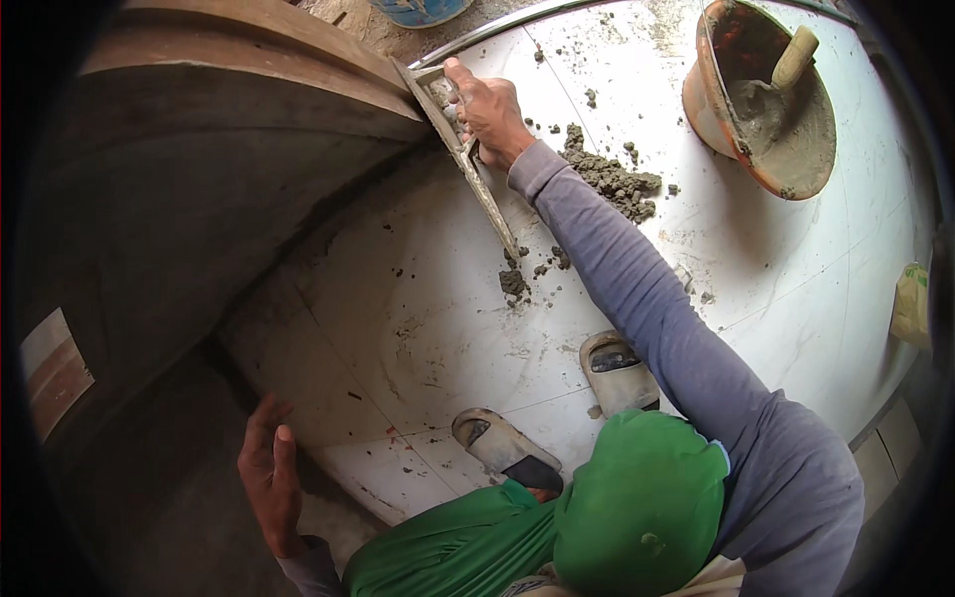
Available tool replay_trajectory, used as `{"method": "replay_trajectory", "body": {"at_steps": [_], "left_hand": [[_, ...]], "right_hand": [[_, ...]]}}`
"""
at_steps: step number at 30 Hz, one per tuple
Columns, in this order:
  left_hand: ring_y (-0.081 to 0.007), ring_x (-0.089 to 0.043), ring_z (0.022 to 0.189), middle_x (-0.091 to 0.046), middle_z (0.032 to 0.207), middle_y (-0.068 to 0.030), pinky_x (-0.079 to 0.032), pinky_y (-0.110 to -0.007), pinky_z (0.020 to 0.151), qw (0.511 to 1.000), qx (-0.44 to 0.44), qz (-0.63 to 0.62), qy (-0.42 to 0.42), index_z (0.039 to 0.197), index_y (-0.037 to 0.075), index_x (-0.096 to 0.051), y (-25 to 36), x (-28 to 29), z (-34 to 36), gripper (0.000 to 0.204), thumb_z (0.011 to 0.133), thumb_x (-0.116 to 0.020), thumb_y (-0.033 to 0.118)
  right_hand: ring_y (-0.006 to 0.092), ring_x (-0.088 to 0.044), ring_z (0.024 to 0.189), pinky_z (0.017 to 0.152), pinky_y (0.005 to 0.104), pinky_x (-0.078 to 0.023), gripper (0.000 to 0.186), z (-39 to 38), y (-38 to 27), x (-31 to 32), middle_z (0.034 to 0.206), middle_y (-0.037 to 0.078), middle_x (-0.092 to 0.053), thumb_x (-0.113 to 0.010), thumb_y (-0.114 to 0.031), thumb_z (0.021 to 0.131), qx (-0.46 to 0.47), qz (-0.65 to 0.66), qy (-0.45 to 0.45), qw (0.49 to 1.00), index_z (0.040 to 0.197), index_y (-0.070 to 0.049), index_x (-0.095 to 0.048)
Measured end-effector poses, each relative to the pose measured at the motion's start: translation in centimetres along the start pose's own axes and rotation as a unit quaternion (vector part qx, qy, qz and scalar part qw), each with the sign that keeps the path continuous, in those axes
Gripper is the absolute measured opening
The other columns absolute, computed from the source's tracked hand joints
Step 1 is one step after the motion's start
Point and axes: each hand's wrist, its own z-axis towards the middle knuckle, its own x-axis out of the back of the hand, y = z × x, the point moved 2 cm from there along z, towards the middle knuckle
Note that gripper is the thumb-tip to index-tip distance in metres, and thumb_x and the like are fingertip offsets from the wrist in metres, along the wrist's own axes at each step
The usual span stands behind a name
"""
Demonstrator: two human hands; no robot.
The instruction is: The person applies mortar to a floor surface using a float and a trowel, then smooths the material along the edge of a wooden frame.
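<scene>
My right hand [492, 111] is closed round the handle of a long, mortar-smeared plastering float [479, 194]. The float stands on edge, its upper end by the end of the brown wooden frame [348, 45] and its lower end near the floor. Close to that lower end lie small clumps of grey mortar [512, 283]. A larger heap of mortar [612, 179] sits on the white tiled floor, to the right of my right wrist. My left hand [271, 476] is raised at the lower left, fingers apart and holding nothing, beside the dark grey wall surface [149, 219].
An orange-brown bucket [711, 104] at the upper right holds mortar and a trowel with a wooden handle [795, 58]. A blue bucket [423, 8] shows at the top edge. My sandals [502, 443] rest on the tiles. A yellowish bag [910, 308] lies far right.
</scene>
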Motion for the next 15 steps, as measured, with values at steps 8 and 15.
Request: {"method": "replay_trajectory", "body": {"at_steps": [8,15], "left_hand": [[-0.0203,-0.068,0.112,-0.08,0.122,-0.014,-0.052,-0.038,0.103,0.991,0.025,0.072,-0.114,0.148,-0.001,-0.065,-1.8,-0.6,-0.1,0.051,0.109,-0.067,0.032],[-0.0218,-0.07,0.111,-0.081,0.123,-0.0137,-0.053,-0.039,0.104,0.988,0.022,0.085,-0.13,0.148,-0.001,-0.065,-1.7,-1.3,0.8,0.05,0.109,-0.067,0.031]], "right_hand": [[0.0049,-0.042,0.048,0.041,0.0233,-0.035,0.057,0.3,-1.8,1.4,0.063,-0.004,-0.048,-0.078,-0.057,0.099,-0.013,0.075,-0.05,0.996,0.091,-0.003,-0.064],[0.0087,-0.045,0.05,0.042,0.0296,-0.041,0.061,2.5,1.2,-0.6,0.065,-0.002,-0.052,-0.076,-0.06,0.1,0.007,0.004,-0.022,1.0,0.089,0.0,-0.067]]}}
